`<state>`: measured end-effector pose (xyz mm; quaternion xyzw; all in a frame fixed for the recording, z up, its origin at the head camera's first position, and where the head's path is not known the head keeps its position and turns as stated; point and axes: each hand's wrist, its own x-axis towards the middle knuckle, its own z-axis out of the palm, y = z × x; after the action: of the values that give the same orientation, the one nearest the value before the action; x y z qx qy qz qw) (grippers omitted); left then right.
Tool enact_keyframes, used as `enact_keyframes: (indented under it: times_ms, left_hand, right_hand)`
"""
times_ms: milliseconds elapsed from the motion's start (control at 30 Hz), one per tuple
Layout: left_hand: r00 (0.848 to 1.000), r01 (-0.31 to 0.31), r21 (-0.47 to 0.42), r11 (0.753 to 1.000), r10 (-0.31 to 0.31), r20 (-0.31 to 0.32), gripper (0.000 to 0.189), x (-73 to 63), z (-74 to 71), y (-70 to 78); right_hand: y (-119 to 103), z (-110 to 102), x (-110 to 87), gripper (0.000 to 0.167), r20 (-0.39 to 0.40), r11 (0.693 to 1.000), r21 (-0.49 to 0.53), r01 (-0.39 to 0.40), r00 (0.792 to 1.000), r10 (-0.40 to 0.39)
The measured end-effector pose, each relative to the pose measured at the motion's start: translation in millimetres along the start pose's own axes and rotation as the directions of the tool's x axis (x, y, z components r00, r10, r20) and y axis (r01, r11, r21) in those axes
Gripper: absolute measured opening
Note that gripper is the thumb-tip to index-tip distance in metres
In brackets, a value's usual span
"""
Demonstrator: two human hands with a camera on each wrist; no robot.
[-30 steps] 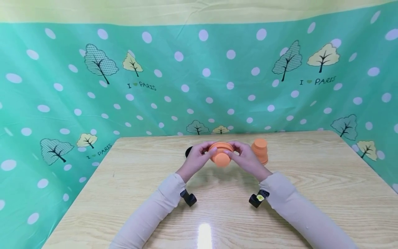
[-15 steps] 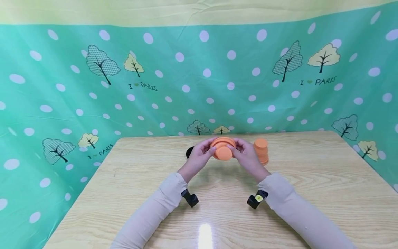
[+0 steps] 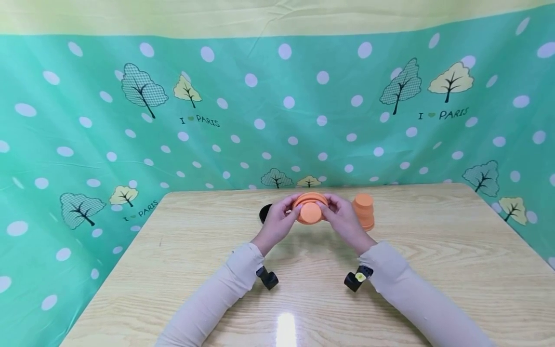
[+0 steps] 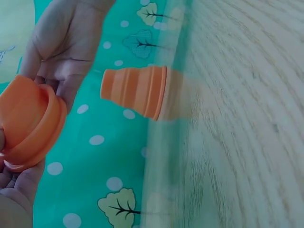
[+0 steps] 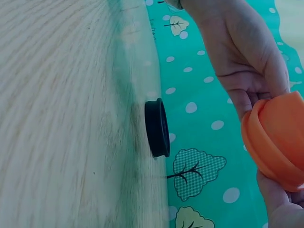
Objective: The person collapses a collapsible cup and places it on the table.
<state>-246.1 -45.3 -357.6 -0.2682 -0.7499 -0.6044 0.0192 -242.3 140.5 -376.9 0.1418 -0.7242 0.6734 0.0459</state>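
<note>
An orange collapsible cup [image 3: 310, 212], partly folded into rings, is held between both hands above the table. My left hand [image 3: 279, 220] pinches its left side, thumb in front and fingers behind the rim. On the opposite side my right hand [image 3: 342, 220] grips it the same way. The left wrist view shows the cup's folded wall [image 4: 28, 123] bulging out past the wider rim. Right of the hands stands a second orange collapsible cup [image 3: 363, 212], stretched tall with its narrow end up. A low black round piece with a lipped edge [image 5: 157, 127] sits behind my left hand.
The light wooden table [image 3: 208, 270] carries these things near its back edge. Behind it hangs a green dotted curtain [image 3: 234, 111] printed with trees. Black wrist cameras [image 3: 269, 279] are strapped below both hands.
Both hands have lifted the held cup slightly and tilted it, so its round end sits higher and closer within the rim. The standing cup and the black piece have stayed in place.
</note>
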Motion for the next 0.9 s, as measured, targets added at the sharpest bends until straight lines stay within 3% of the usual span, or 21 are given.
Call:
enact_keyframes:
  times_ms: [200,333,533,700,900]
  left_hand:
    - [0.998,0.041,0.015,0.999,-0.040,-0.051,0.040,-0.5,0.0,1.5]
    - [0.998,0.038,0.006,0.999,-0.038,-0.059,0.038,0.8,0.1,-7.0]
    - [0.999,0.028,0.075,0.997,-0.031,0.037,0.037,5.1,-3.2,-26.5]
    - [0.990,0.033,0.130,0.991,-0.051,0.135,0.038,5.3,-6.4,-26.1]
    - [0.986,0.079,0.073,0.994,-0.089,0.142,0.040,5.1,-8.9,-27.3]
  right_hand:
    - [-1,-5,-1.3,0.038,0.068,0.993,0.071,-0.093,0.994,0.088]
    - [-1,-7,-2.2,0.041,0.116,0.993,0.030,-0.114,0.987,0.110]
    - [-4,-8,-1.4,0.042,0.190,0.982,-0.133,-0.131,0.969,0.155]
    - [-8,-8,-0.9,0.042,0.261,0.972,-0.181,-0.150,0.945,0.195]
    - [-2,-8,-1.4,0.046,0.263,0.972,-0.173,-0.156,0.944,0.198]
